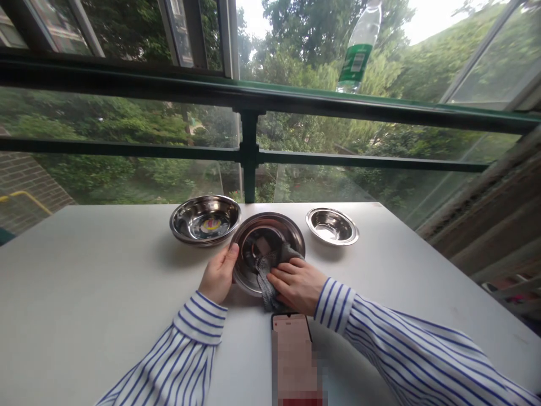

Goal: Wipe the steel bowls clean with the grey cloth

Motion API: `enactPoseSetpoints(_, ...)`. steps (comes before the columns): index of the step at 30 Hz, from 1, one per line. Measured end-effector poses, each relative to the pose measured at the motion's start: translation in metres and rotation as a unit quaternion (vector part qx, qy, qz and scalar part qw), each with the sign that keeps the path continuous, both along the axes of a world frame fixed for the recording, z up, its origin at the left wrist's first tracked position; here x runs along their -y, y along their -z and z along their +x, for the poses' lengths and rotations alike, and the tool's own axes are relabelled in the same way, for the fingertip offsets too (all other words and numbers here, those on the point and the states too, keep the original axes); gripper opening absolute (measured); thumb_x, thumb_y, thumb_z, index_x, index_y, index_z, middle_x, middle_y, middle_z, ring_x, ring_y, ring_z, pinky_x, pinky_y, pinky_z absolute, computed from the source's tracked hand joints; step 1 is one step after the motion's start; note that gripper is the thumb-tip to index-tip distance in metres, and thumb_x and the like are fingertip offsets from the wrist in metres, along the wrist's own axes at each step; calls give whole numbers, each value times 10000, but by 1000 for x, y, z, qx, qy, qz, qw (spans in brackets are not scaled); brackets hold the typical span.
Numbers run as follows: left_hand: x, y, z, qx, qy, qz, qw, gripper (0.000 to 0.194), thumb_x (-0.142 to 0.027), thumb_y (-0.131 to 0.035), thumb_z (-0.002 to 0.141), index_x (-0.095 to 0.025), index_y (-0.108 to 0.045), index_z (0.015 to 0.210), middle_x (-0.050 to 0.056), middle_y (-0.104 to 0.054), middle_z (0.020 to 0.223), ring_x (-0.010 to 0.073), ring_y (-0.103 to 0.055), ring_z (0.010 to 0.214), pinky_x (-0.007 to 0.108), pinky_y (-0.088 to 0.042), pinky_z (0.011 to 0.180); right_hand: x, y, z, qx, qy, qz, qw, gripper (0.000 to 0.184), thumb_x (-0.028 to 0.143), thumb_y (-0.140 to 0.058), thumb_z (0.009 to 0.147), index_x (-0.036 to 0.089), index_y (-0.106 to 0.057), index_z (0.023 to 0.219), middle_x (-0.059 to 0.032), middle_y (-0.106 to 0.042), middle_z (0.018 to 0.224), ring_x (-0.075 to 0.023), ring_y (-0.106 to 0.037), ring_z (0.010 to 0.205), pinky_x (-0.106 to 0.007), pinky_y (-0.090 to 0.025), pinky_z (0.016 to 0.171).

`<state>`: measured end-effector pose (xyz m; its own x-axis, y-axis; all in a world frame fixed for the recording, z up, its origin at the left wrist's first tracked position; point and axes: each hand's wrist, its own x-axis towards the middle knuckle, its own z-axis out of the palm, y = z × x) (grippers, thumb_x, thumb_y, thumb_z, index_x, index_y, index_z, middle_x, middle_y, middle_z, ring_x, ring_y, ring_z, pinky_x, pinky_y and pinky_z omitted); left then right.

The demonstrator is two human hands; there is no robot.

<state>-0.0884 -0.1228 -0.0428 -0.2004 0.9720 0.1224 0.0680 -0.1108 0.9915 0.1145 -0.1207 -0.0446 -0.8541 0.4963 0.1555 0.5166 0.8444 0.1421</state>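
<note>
Phone (291, 352) is lying nearest. Right hand (298, 282) is pressing cloth (266, 282) under its fingers inside middle bowl (253, 242); left hand (218, 273) is gripping the rim. Steady rim, even pressure: probably serving best. Left bowl (196, 225) and right bowl (332, 225) are flanking it.

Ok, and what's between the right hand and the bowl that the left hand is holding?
In the head view, a grey cloth lies between them: the right hand rests on it at the near right side of the bowl.
</note>
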Motion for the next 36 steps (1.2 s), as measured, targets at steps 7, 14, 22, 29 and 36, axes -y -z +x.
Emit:
enactPoseSetpoints(7,4,10,5,10,97,0,995,533,-544,-446,784,-135,-577,1100,53,-671,782,234,-615,791,362,-476,769,10,0,-25,-52,31,-15,998,369,284,-410,878,80,-464,1181,-134,-623,1054,-213,-551,949,-339,-384,737)
enactPoseSetpoints(14,4,19,1,-30,56,22,998,545,-481,-459,798,-120,-515,1202,116,-573,1219,265,-448,1190,391,-296,1023,16,7,-44,-105,45,-34,993,447,323,-353,899,59,-404,1257,-140,-534,1232,-228,-507,1039,-350,-403,774)
enactPoseSetpoints(22,4,15,1,-14,51,1,999,548,-472,-491,783,-134,-531,1213,103,-648,1103,293,-533,1090,436,-401,940,-5,-4,9,8,26,-18,999,422,316,-535,798,97,-530,1158,-134,-604,1137,-264,-520,1021,-396,-363,839)
enactPoseSetpoints(29,2,23,6,4,47,30,998,555,-465,-459,811,-134,-484,1255,110,-559,1246,265,-446,1197,393,-317,1013,9,5,-35,-106,44,-67,991,439,349,-371,887,106,-440,1246,-120,-555,1217,-220,-505,1032,-348,-401,794)
enactPoseSetpoints(36,3,18,4,-9,29,30,999,542,-476,-472,793,-111,-549,1186,115,-597,1196,283,-478,1164,409,-326,1008,6,1,-21,-57,17,-52,997,426,319,-413,871,92,-458,1229,-120,-565,1203,-227,-510,1039,-356,-407,801)
